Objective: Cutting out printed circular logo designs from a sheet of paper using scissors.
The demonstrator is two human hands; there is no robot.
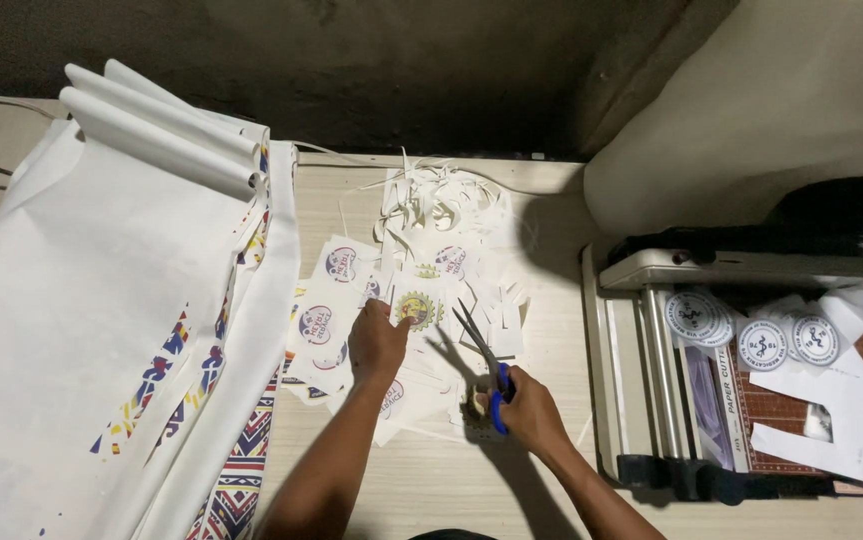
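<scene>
- pale wooden tabletop (pixel 431 470) under dim light, dark wall behind; large printed sheets (pixel 101 330) draped over its left side, some rolled at the top.
- your left hand (pixel 376 340) lies on a loose pile of printed cut-outs (pixel 351 300) at the middle of the table, fingers curled down onto a white sheet with a round yellow emblem (pixel 416 308), pinning it by its left edge.
- your right hand (pixel 529 410) is closed around the blue handles of a pair of scissors (pixel 481 360); blades parted, tips pointing up-left at the emblem sheet, just beside it.
- step in hand, as it looks: trimming the round emblem out of its white margin, blades at the lower right of the sheet.
- next move, by judgement, calls for a steady feed of the paper by the left hand while the blades follow the curve; the sheet is thin and may buckle.
- emblem sheet: flat, white border on all sides, print facing up.
- thin paper offcuts (pixel 431 200) heaped behind the pile.
- paper cutter (pixel 651 380) at the right edge, round white stickers (pixel 761 340) and scraps on its bed.
</scene>
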